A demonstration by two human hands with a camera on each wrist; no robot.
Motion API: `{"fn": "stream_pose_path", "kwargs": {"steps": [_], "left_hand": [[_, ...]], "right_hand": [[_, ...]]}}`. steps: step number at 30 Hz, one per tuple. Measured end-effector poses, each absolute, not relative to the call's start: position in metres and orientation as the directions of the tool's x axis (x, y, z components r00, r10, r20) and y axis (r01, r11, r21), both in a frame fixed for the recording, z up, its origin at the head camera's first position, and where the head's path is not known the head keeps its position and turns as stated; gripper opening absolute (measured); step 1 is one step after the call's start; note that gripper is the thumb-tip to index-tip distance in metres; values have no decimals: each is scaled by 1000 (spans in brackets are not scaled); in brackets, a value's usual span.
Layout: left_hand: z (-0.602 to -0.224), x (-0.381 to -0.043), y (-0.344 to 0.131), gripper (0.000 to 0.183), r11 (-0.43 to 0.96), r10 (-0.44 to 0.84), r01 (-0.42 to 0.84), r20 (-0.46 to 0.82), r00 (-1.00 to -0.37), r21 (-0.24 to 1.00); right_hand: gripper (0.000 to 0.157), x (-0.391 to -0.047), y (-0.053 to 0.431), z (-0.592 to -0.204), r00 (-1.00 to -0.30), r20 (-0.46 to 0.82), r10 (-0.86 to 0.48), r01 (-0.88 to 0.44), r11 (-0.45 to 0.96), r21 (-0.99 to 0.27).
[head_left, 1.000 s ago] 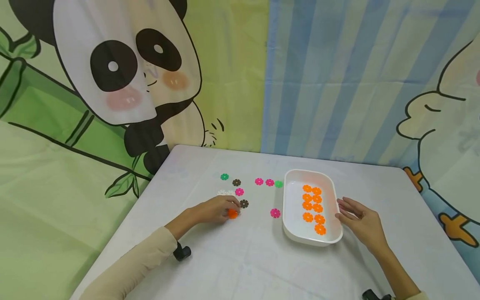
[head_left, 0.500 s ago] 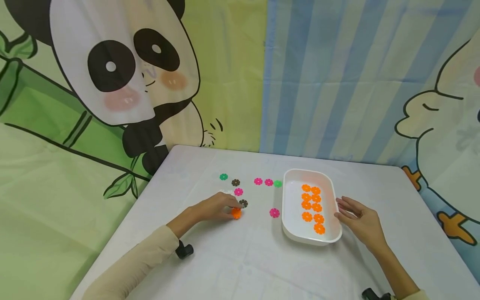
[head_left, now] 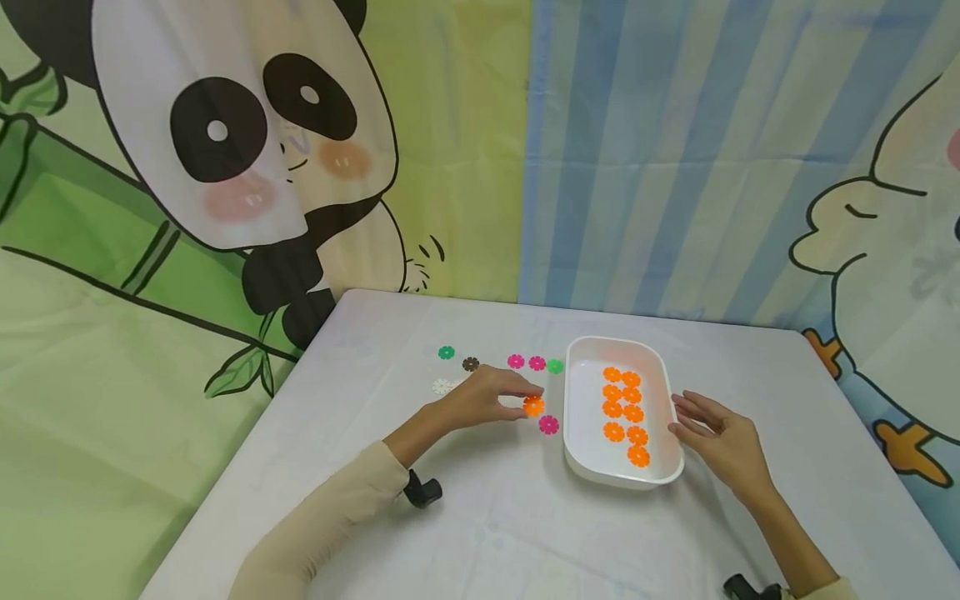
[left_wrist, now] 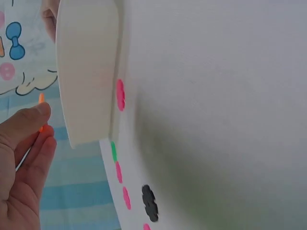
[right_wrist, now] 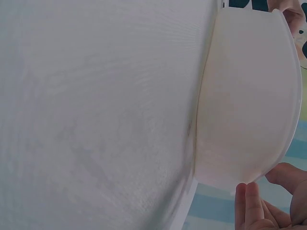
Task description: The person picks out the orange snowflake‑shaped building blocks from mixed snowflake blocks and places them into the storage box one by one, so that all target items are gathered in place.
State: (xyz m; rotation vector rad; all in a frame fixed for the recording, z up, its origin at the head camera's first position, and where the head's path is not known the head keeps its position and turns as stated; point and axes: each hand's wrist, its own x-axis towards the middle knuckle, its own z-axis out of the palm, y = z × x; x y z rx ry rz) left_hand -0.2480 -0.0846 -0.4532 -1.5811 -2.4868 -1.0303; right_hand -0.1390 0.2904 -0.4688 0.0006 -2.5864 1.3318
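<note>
In the head view, my left hand (head_left: 487, 398) holds an orange flower-shaped disc (head_left: 533, 406) between thumb and fingertips, above the table and left of the white tray (head_left: 573, 467). The left wrist view shows this pinched disc (left_wrist: 41, 98) edge-on beside the tray's outer wall (left_wrist: 88, 72). Inside the tray lie several matching orange discs (head_left: 612, 408), loosely in two columns. My right hand (head_left: 723, 442) touches the tray's right side with fairly straight fingers. In the right wrist view its thumb (right_wrist: 288, 175) is at the rim and its fingertips meet the outer wall (right_wrist: 244, 96).
Left of the tray lie pink discs (head_left: 549, 425), a light green disc (head_left: 555, 366), a dark green one (head_left: 446, 352), a brown one (head_left: 470, 364) and white ones (head_left: 442, 386). The left forearm partly covers this area. Printed curtains (head_left: 637, 167) hang behind the white table (head_left: 510, 533).
My left hand has lifted the orange disc off the table and carried it right, toward the tray. The right hand and the tray have stayed in place.
</note>
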Motion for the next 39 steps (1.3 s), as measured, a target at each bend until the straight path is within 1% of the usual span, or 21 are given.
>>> {"fn": "stream_pose_path", "kwargs": {"steps": [4,12,17,23,28,32,39], "left_hand": [[-448,-249,-60,45,237,798,813,371,-475,532],[-449,-247,-19,45,254,803,760,308,-511,598],[-450,-245,3,43,253,827,770,281,-486,586],[-455,-243,24,42,266,867,773,209,-453,576],[-461,-242,40,42,285,900,804,144,-412,522],[-463,-239,49,42,286,915,838,126,-382,466],[-467,-235,60,33,333,928,877,46,-371,347]], "right_hand": [[65,-138,290,-468,-974,196,112,-98,576,-812],[66,-139,291,-469,-974,199,108,-105,566,-818],[66,-139,291,-469,-976,184,119,-83,577,-813],[67,-139,291,-468,-978,166,124,-66,573,-817],[68,-140,291,-468,-979,163,120,-68,567,-821],[69,-140,292,-469,-981,152,121,-59,560,-827],[70,-140,292,-468,-981,150,121,-59,551,-832]]}}
